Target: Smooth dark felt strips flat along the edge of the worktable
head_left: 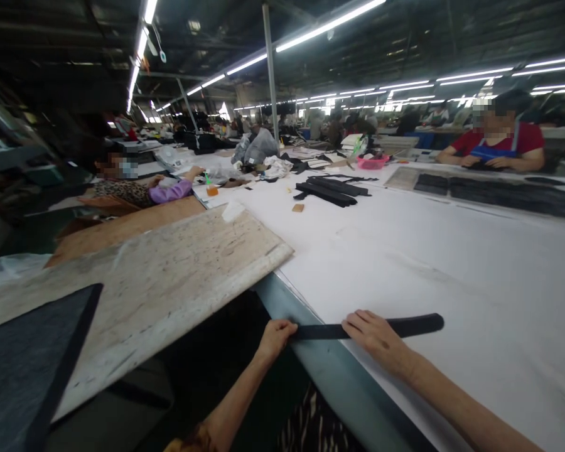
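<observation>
A long dark strip of fabric (417,324) with a rounded right end lies across the edge of the white-covered table (452,270). Its left end is pinched in my left hand (277,338), just off the table's metal edge (334,370). My right hand (374,336) rests over the strip's middle, fingers laid flat on top and pressing it to the white surface. The underside of the strip is hidden.
A worn board (169,270) juts in from the left, with a dark panel (37,358) on it. Black strips (327,190), a small tan block (298,208) and a pink basket (373,162) lie farther back. Co-workers sit at left and right.
</observation>
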Available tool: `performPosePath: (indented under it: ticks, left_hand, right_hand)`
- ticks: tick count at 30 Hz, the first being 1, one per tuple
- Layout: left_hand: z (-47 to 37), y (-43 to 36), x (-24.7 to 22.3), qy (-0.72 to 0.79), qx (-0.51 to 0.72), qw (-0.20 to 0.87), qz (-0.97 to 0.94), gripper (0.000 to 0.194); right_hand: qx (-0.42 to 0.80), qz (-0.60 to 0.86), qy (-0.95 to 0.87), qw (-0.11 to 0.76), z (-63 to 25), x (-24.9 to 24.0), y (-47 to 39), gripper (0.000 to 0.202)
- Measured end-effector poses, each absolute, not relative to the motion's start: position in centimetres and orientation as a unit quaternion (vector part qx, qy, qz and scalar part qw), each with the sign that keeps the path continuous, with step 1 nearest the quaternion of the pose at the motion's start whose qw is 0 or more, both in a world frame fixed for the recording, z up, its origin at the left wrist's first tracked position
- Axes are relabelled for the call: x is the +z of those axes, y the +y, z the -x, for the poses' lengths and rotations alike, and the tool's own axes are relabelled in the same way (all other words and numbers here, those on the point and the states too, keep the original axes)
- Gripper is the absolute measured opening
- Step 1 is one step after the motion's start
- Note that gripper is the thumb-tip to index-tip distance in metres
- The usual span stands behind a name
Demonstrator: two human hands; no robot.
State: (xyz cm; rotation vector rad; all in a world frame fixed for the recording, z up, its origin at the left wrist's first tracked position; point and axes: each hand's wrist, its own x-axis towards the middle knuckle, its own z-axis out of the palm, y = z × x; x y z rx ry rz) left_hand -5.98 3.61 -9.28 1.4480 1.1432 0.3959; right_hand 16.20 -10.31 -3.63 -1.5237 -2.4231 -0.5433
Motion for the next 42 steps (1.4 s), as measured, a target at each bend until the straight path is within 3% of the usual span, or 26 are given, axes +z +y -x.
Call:
performPosePath:
  ticks: [9, 23, 33, 42]
  left_hand:
    - [7.2, 3.5, -10.3, 0.493, 0.173, 0.594, -0.611, 0.037]
    - [11.5, 5.4, -13.2, 0.545, 0.157, 0.563, -0.601, 0.041]
    - [10.7, 5.8, -13.4, 0.529, 0.154, 0.572, -0.607, 0.038]
    - [12.0, 5.5, -15.7, 0.604, 0.120, 0.505, -0.606, 0.028]
  right_hand:
    - [-0.172, 0.536, -0.817, 0.126, -19.9, -3.7, -13.6, 0.031]
    - [-0.135, 0.534, -0.824, 0.137, -15.2, -3.5, -9.7, 0.018]
    - [-0.213, 0.524, -0.821, 0.078, -18.9, -4.1, -12.2, 0.030]
    - [-0.202, 0.490, -0.846, 0.051, -14.7, -3.6, -9.7, 0.020]
